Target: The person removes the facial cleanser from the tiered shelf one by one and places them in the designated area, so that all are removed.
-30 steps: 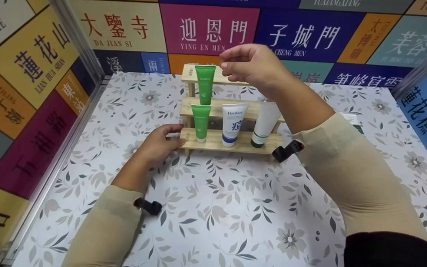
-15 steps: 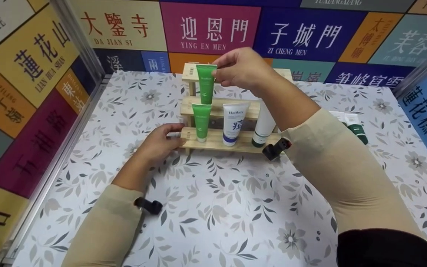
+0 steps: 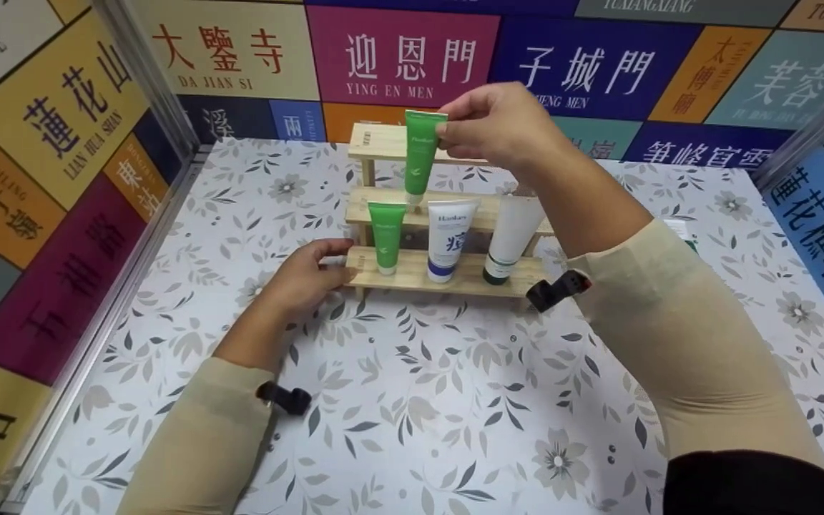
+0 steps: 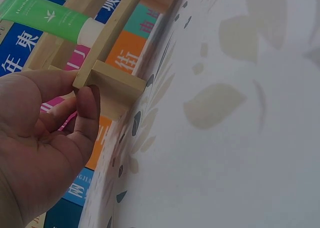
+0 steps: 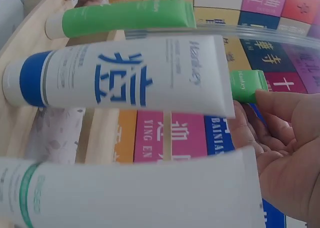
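The left grip [image 4: 42, 145] pinches a wooden stand [image 4: 107, 37] by its corner, near a green tube [image 4: 47, 17] (white-capped).

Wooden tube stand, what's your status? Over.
Right grip pinching small green squeeze tube near top. Left grip holding pale wooden tiered stand. Lower green tube, two white tubes on bottom shelf; apparently not blocking.

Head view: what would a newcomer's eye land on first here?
Probably the upper green tube, its top pinched by the right hand, at the middle step of the wooden stand. Next, the lower green tube and two white tubes standing along the lowest step. The colourful lettered wall behind also draws attention.
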{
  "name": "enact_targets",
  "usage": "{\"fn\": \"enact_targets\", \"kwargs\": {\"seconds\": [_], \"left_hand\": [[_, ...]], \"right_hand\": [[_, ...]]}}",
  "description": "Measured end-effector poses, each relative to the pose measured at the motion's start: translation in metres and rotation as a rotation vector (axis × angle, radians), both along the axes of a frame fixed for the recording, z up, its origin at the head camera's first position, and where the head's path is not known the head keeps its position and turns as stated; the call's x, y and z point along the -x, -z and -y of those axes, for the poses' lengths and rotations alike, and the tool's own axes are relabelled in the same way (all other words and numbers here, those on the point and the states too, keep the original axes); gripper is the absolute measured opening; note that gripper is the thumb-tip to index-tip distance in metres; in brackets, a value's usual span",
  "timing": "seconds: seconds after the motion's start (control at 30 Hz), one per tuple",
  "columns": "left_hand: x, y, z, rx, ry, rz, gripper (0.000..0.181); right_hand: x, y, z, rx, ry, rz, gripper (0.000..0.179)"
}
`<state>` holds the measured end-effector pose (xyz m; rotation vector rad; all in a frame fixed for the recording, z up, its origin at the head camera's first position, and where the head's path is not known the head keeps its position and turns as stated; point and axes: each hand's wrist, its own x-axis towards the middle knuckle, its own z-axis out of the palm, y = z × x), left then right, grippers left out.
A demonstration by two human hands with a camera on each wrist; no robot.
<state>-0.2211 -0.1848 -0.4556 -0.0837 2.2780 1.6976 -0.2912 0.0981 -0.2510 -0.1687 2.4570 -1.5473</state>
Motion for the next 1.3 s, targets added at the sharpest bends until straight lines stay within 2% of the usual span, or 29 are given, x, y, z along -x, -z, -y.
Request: {"fn": "enact_targets", "kwargs": {"seconds": [0.23, 0.4, 0.47, 0.67, 0.9, 1.0, 1.13, 1.3], "left_hand": [[0.000, -0.002, 0.001, 0.005, 0.003, 0.005, 0.059], [0.000, -0.003, 0.003, 0.000, 0.007, 0.018, 0.061], [-0.001, -0.003, 0.004, -0.013, 0.008, 0.021, 0.062], [-0.001, 0.000, 0.005, -0.022, 0.011, 0.015, 0.062], [-0.001, 0.002, 0.002, -0.009, 0.014, -0.015, 0.060], [-0.001, 0.001, 0.000, -0.018, 0.005, -0.010, 0.059], [-0.001, 0.000, 0.000, -0.024, 0.000, -0.005, 0.059], [-0.001, 0.001, 0.001, -0.029, 0.004, -0.008, 0.061]], "right_hand": [[-0.004, 0.001, -0.047, 0.213, 0.070, -0.088, 0.022], [-0.009, 0.011, -0.079, 0.443, 0.125, -0.170, 0.021], [-0.011, 0.016, -0.088, 0.504, 0.141, -0.192, 0.022], [-0.015, 0.030, -0.113, 0.579, 0.183, -0.222, 0.027], [-0.025, 0.042, -0.139, 0.708, 0.199, -0.304, 0.031], [-0.031, 0.049, -0.151, 0.778, 0.239, -0.315, 0.034], [-0.038, 0.062, -0.164, 0.819, 0.291, -0.319, 0.038], [-0.048, 0.079, -0.177, 0.856, 0.304, -0.321, 0.037]]}}
